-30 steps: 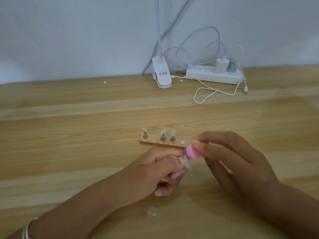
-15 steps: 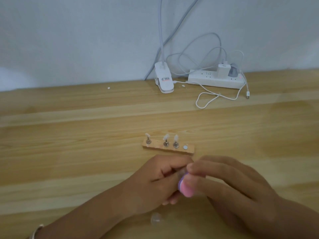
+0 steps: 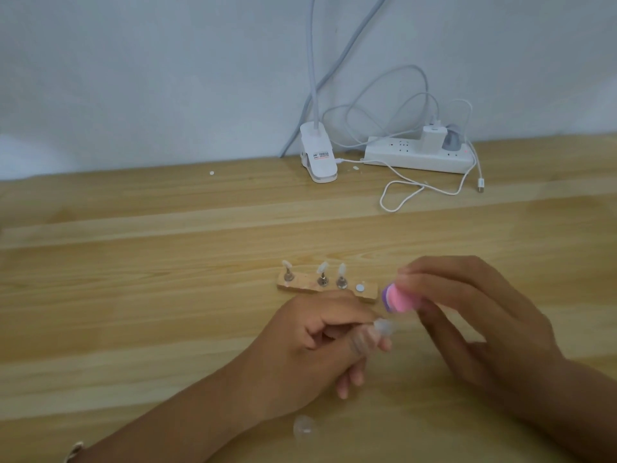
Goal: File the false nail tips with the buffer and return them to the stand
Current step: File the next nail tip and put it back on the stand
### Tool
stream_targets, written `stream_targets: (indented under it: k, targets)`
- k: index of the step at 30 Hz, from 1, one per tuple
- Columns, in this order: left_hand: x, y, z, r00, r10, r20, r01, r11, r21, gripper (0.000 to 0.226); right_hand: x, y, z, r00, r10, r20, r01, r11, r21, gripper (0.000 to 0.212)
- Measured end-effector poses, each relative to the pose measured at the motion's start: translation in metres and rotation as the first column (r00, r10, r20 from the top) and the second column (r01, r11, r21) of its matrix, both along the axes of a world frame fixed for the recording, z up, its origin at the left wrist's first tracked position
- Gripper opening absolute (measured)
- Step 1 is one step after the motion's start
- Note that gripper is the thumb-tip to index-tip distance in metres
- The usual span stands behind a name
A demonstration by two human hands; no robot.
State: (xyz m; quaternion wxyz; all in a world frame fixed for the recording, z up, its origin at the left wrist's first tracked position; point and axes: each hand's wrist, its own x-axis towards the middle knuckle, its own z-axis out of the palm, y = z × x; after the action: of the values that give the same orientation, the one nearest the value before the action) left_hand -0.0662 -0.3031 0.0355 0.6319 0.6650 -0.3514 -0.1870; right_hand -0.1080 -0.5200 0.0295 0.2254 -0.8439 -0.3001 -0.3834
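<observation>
A small wooden stand [image 3: 300,286] lies in the middle of the table with three clear nail tips [image 3: 323,268] upright on metal pegs and one bare round magnet spot [image 3: 359,288] at its right end. My left hand [image 3: 314,342] pinches a clear nail tip [image 3: 383,326] just in front of the stand. My right hand [image 3: 467,315] grips a pink and purple buffer block [image 3: 399,299] a little above and to the right of that tip, not touching it. A further clear nail tip [image 3: 304,428] lies loose on the table under my left wrist.
At the back edge of the wooden table [image 3: 133,295] stand a white clip lamp base [image 3: 319,158] and a white power strip [image 3: 417,157] with plugs and looping white cables [image 3: 400,195]. A grey-white wall rises behind them.
My right hand has lifted the buffer up and to the right, off the nail tip. The tip in my left hand is now in plain sight.
</observation>
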Motion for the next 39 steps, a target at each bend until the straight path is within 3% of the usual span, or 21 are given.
stream_targets:
  k: [4,9,13,15,17,19,22,24,28,31,34,37,39]
  targets:
    - [-0.001,-0.001,-0.002,0.998,0.056,0.021,-0.056,0.998,-0.016,0.011,-0.01,0.007,-0.008,0.992,0.122,0.031,-0.115,0.98,-0.165,0.027]
    - [0.001,0.0,-0.003,0.989,0.142,0.03,-0.141,0.99,-0.03,0.012,0.003,0.0,-0.001,0.999,-0.031,-0.011,0.031,0.999,-0.014,0.036]
    - [0.001,0.0,-0.005,0.987,0.141,0.075,-0.141,0.99,-0.004,0.013,-0.005,0.009,-0.009,0.995,0.103,0.014,-0.1,0.985,-0.14,0.026]
    - [0.0,0.0,-0.004,0.989,0.141,0.04,-0.14,0.99,-0.021,0.01,0.002,0.002,-0.005,1.0,0.026,0.011,-0.024,0.992,-0.127,0.026]
    - [0.001,0.001,-0.002,0.992,0.122,-0.034,-0.123,0.992,-0.04,0.014,0.008,-0.003,-0.001,0.996,-0.086,0.013,0.086,0.995,-0.044,0.027]
    - [0.0,0.0,0.0,0.994,0.053,-0.092,-0.056,0.998,-0.031,0.018,0.003,0.0,0.0,0.999,-0.044,0.01,0.044,0.999,0.011,0.029]
    - [0.001,0.002,0.002,0.994,-0.038,-0.103,0.039,0.999,0.009,0.021,-0.007,0.009,-0.004,0.992,0.121,0.023,-0.118,0.986,-0.115,0.026]
    - [0.002,0.003,0.003,0.99,-0.062,-0.126,0.065,0.998,0.019,0.022,-0.001,0.004,-0.003,0.998,0.067,0.012,-0.065,0.99,-0.122,0.025]
    - [0.004,0.004,0.004,0.977,-0.097,-0.188,0.099,0.995,-0.002,0.024,0.009,-0.005,0.007,0.98,-0.15,-0.128,0.165,0.98,0.109,0.02]
    - [0.004,0.002,0.0,0.98,-0.109,-0.168,0.112,0.994,0.003,0.027,-0.006,0.003,0.008,0.945,0.006,-0.326,0.062,0.978,0.2,0.024]
    - [0.003,-0.001,-0.003,0.989,-0.098,-0.109,0.1,0.995,0.013,0.028,-0.017,0.009,0.01,0.833,0.201,-0.515,-0.076,0.964,0.253,0.031]
    - [0.003,0.0,-0.004,0.999,-0.04,-0.03,0.041,0.999,0.03,0.026,-0.016,0.013,0.014,0.836,0.188,-0.516,-0.108,0.978,0.181,0.02]
    - [0.004,0.0,-0.003,1.0,-0.012,0.022,0.011,0.999,0.035,0.027,-0.008,0.017,0.018,0.84,0.137,-0.525,-0.062,0.986,0.158,0.025]
